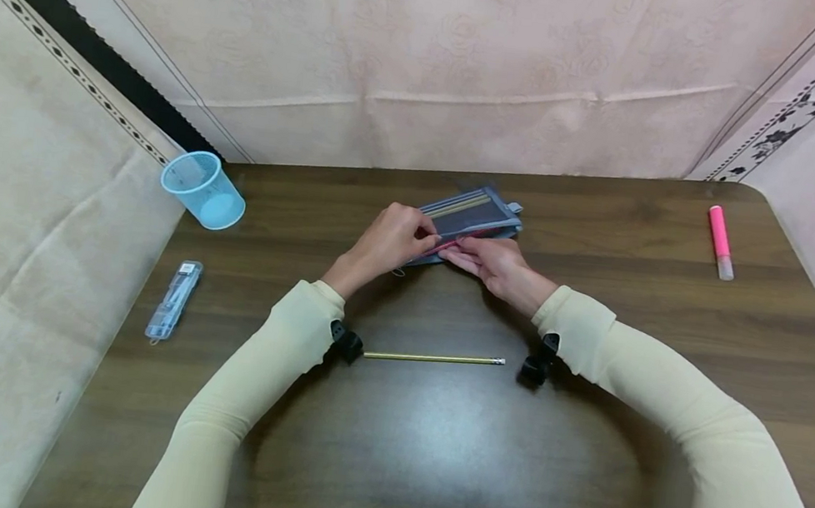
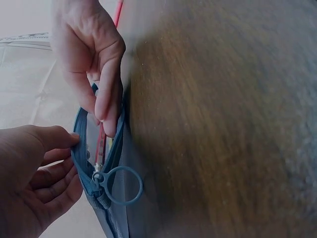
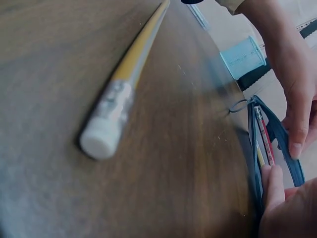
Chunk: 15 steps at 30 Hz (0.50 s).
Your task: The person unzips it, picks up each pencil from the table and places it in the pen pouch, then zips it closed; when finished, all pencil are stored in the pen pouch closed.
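A blue zip pencil pouch with a dark see-through side lies near the table's back edge, unzipped. My left hand pinches one side of its opening between thumb and fingers. The right hand has its fingertips in the mouth of the pouch, where they pinch a red pencil. That pencil's metal-capped end points toward the zip pull ring. Beside it inside the pouch shows a yellow pencil. A yellow-and-silver pencil with a white eraser lies on the table between the forearms.
A blue plastic cup stands at the back left corner. Closer in on the left lies a light-blue flat case. A pink marker lies at the back right. Pale cloth hangs behind the wooden table.
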Motion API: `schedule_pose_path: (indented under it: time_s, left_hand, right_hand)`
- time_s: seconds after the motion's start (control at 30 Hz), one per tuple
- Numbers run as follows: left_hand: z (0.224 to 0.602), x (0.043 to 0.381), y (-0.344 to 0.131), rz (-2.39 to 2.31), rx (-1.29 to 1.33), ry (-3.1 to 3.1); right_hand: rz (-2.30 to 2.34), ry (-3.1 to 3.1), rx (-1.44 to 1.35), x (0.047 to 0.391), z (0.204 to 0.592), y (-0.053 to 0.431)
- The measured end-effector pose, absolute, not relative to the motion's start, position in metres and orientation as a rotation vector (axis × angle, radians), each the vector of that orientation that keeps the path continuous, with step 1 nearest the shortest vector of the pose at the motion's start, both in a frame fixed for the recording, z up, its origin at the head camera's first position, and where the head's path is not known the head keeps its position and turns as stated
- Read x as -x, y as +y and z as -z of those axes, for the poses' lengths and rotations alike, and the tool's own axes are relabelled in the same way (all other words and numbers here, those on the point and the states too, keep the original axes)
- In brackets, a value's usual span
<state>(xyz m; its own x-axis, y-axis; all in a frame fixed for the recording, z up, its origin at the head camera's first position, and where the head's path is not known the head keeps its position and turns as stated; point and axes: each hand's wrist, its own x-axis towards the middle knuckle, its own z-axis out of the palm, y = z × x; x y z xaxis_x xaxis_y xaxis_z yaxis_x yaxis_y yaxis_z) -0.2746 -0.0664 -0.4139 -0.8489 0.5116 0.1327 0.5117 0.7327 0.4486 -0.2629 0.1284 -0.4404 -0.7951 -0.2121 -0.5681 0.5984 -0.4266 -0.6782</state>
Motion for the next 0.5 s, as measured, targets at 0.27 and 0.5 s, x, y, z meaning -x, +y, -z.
schedule_pose_path:
  time_s: [0.27,0.5]
  left_hand:
    - [0.415,0.273,-0.066,0.752,0.849,-2.944]
    - [0.415,0.273,-0.067,0.746,0.859,-2.934]
  right_hand:
    - [2.214,1.268,-0.578,0.258,0.441,0.127]
    - [2.149,1.320,-0.503,0.245,0.437,0.131]
